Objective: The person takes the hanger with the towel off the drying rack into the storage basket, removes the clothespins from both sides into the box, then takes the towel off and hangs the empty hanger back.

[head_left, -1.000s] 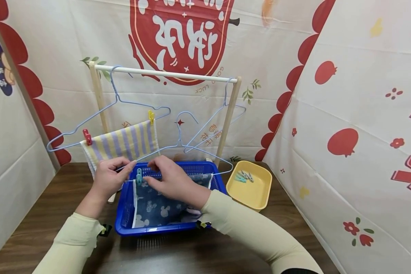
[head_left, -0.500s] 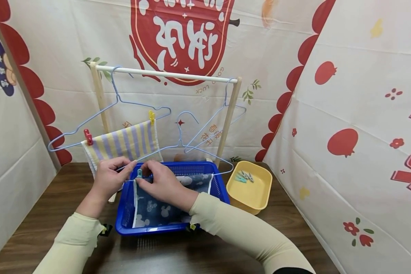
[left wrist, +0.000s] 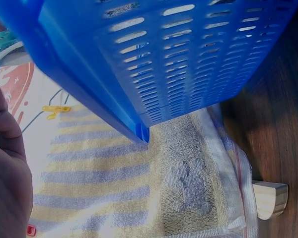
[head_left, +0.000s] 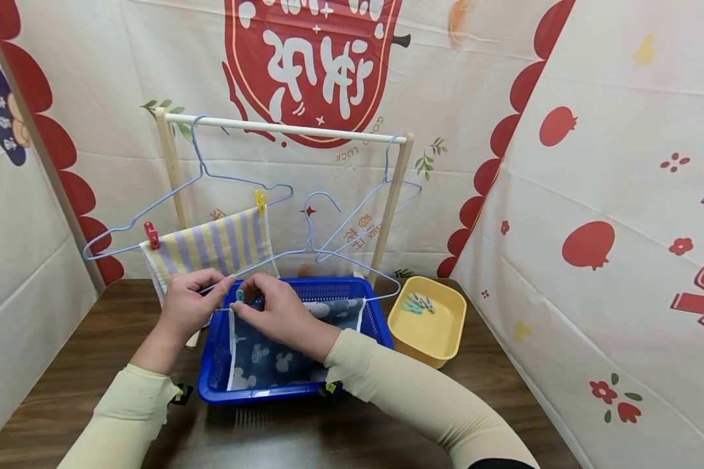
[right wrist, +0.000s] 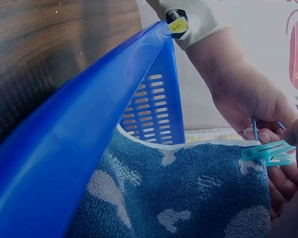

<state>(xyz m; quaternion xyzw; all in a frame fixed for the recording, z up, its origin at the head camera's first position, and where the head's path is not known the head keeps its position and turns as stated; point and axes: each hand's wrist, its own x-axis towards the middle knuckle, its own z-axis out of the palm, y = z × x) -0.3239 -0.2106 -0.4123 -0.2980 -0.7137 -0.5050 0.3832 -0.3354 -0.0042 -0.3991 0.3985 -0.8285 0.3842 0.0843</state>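
My left hand (head_left: 190, 303) grips the left arm of a light blue wire hanger (head_left: 352, 256) over the basket. A teal clothespin (head_left: 239, 296) clips the left top corner of a dark blue patterned towel (head_left: 278, 361) to the hanger's lower bar. My right hand (head_left: 281, 312) pinches this clothespin between thumb and fingers. In the right wrist view, the clothespin (right wrist: 270, 152) bites over the towel's white-edged corner. The towel hangs down into the blue basket (head_left: 258, 395). Fingers of the left hand (right wrist: 248, 99) show behind that corner.
Behind stands a rack (head_left: 281, 128) carrying two more hangers. From one hangs a striped towel (head_left: 211, 246) with a red clothespin (head_left: 151, 236) and a yellow one (head_left: 261, 202). A yellow bin (head_left: 434, 332) with several clothespins stands to the right on the wooden table (head_left: 305, 436).
The right hand has moved left and closed its fingers on the teal clothespin, which stood free on the towel corner a second ago. The left hand has stayed on the hanger.
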